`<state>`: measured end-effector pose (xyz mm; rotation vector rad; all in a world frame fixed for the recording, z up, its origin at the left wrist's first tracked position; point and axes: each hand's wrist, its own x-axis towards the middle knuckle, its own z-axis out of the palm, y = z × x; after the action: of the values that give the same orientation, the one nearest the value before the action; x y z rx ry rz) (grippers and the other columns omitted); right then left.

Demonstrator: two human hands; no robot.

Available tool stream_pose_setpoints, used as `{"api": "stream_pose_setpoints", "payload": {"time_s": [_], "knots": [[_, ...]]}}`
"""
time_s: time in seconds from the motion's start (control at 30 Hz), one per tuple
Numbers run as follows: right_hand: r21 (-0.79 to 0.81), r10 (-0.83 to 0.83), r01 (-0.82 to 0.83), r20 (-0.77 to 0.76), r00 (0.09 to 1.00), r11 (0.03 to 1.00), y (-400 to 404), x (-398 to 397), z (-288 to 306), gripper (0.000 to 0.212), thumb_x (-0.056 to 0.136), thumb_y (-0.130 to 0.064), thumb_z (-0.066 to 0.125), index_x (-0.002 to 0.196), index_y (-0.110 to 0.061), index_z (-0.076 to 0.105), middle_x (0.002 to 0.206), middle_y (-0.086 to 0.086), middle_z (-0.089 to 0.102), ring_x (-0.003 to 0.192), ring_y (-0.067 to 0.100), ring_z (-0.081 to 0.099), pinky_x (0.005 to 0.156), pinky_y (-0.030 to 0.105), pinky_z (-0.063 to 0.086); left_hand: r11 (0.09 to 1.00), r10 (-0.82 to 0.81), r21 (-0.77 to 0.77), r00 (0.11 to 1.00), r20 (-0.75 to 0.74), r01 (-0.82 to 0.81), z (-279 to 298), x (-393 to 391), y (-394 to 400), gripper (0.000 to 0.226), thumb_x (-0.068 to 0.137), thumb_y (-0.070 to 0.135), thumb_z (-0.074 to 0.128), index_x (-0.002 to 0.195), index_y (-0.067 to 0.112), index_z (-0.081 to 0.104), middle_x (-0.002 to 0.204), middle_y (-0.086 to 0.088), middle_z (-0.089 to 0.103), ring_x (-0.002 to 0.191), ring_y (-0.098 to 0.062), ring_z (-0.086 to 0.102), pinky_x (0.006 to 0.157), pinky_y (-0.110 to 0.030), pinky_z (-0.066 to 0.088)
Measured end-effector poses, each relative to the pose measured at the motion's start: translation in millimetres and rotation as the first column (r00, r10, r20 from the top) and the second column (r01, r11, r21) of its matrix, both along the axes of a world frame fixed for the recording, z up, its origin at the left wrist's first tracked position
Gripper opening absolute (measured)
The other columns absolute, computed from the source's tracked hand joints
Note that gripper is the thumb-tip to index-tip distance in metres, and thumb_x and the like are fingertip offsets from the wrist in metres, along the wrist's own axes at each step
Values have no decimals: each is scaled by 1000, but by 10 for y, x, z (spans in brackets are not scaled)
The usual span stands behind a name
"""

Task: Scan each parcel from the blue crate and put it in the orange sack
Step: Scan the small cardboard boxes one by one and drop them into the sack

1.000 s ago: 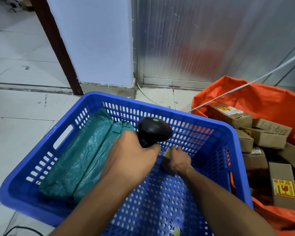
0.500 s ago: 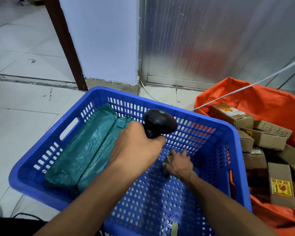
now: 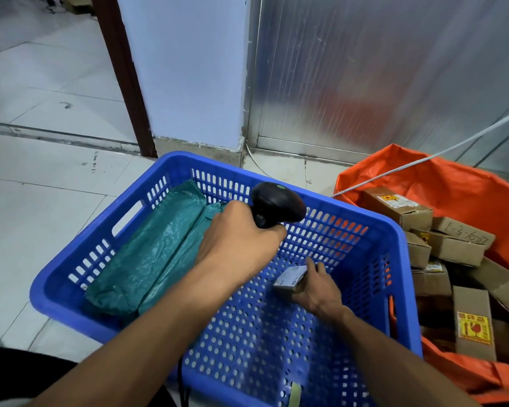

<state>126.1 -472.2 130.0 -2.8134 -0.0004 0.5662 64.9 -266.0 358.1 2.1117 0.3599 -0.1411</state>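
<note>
The blue crate (image 3: 403,274) stands on the tiled floor in front of me. My left hand (image 3: 238,239) grips a black barcode scanner (image 3: 276,205) over the crate's middle, its head pointing right. Lower right inside the crate, my right hand (image 3: 318,292) holds a small box parcel (image 3: 291,279) with a white label facing up, tilted off the crate floor. Two green plastic mailer parcels (image 3: 147,257) lie along the crate's left side. The orange sack (image 3: 453,186) sits open to the right of the crate, holding several cardboard boxes (image 3: 397,207).
A white cable (image 3: 423,160) runs diagonally over the sack's rim. Behind the crate stand a pale wall pillar (image 3: 188,69) and a metal panel (image 3: 379,69). A dark door frame (image 3: 124,74) rises at the left. A small roll of tape (image 3: 295,390) lies at the crate's near side.
My right hand has turned the small box so its white label faces up and lifted it slightly. The scanner hand stays above it. The view has shifted a little.
</note>
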Motion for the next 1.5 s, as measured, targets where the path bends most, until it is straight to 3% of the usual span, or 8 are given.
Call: {"api": "stream_pose_setpoints", "payload": {"time_s": [0.23,0.43,0.7,0.8,0.9,1.07,1.37,1.5], "knots": [[-25,86,-84,120,989,996,-184,42,357,84,70,-46,82,132,-16,33,127,1,43,106,22,56,75,40,55,1000,-12,-8,1000,7,12,62,-1,-54,40,59,44,57,77,12,72,76,-6,77,76,-32,75,80,-47,63],[-27,103,-100,161,982,995,-275,57,627,91,69,-28,83,140,-16,27,128,3,40,108,24,54,69,34,49,999,-29,-19,1000,11,29,130,-44,-101,39,60,43,58,78,12,72,73,-6,77,74,-31,75,79,-48,63],[-103,166,-153,133,977,983,-345,155,1101,105,67,-33,86,147,-23,19,138,12,41,109,34,60,75,42,53,999,-43,-14,999,7,43,224,-97,-163,35,59,40,58,73,11,72,68,-6,76,70,-31,75,75,-50,64],[-124,185,-172,102,977,977,-368,182,1282,112,67,-37,87,152,-25,16,147,12,39,118,34,58,86,46,53,999,-46,-27,999,4,46,247,-120,-185,34,59,40,58,73,11,71,66,-7,76,71,-34,75,75,-53,63],[-130,201,-186,111,973,974,-383,183,1489,110,68,-39,86,152,-22,17,142,9,45,122,32,54,93,45,51,999,-36,-40,999,20,37,255,-129,-204,30,61,38,60,70,12,70,61,-3,74,64,-31,73,74,-52,63],[-115,217,-199,180,959,973,-435,186,1797,105,64,-40,87,144,-18,23,137,8,48,112,30,59,85,42,55,998,-24,-62,999,42,27,260,-138,-212,19,83,26,69,70,12,69,55,-1,72,44,-17,60,73,-47,63],[-149,288,-257,254,923,955,-622,145,2188,98,64,-52,82,137,-25,22,123,5,58,105,27,63,83,45,58,997,-21,-72,998,64,26,280,-124,-220,17,85,19,70,71,9,71,54,-1,71,41,-12,59,68,-41,62],[-74,266,-256,280,922,964,-637,79,2242,104,61,-58,79,142,-23,24,136,4,56,114,27,61,92,45,56,996,-21,-81,997,68,26,276,-136,-221,18,85,19,70,71,9,71,55,-1,71,41,-13,59,66,-39,61]]}}
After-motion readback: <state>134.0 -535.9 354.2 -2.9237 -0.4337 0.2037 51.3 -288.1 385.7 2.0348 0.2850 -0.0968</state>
